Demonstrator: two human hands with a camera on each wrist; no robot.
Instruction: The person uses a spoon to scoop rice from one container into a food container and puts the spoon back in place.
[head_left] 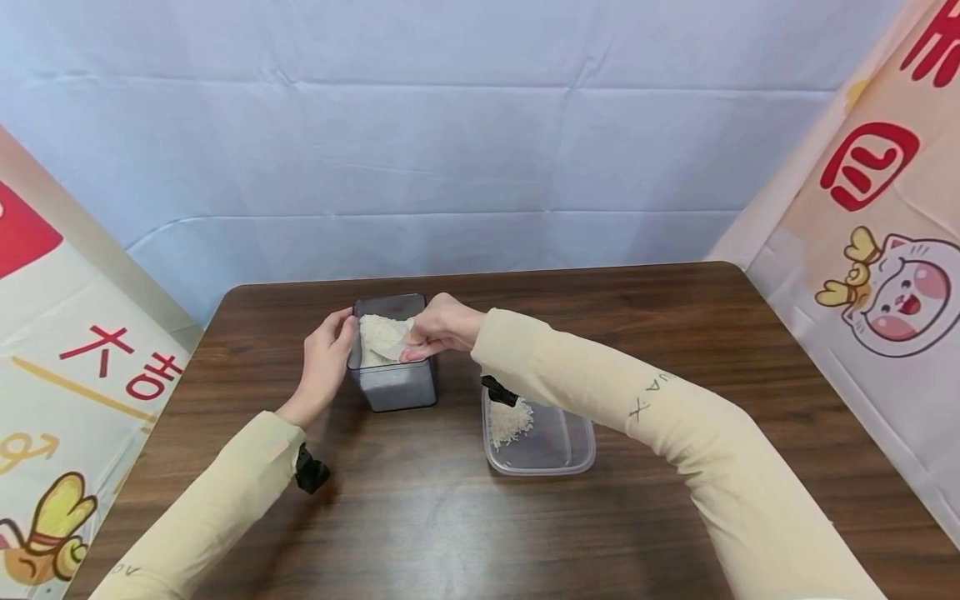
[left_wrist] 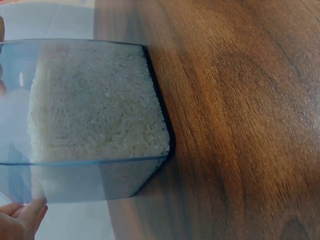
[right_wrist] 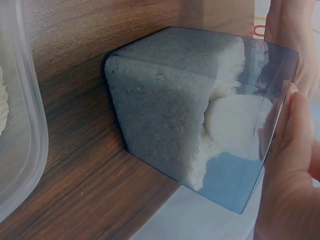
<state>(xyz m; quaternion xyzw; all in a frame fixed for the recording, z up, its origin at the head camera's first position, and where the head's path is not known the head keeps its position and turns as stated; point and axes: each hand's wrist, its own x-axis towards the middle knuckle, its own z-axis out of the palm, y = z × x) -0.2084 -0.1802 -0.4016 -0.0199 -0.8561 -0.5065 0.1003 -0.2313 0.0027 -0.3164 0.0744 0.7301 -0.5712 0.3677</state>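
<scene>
A tall, see-through grey container full of white rice stands toward the back of the table. On its left side my left hand holds the wall near the rim, fingertips against the plastic in the left wrist view. My right hand grips a pale scoop at the container's right rim. The scoop's rounded white end shows through the wall in the right wrist view, lying in the rice. Most of the scoop's handle is hidden by the fingers.
A shallow clear plastic box with a small heap of rice at its left side sits front right of the container, partly under my right sleeve. The dark wood table ends at a pale cloth behind.
</scene>
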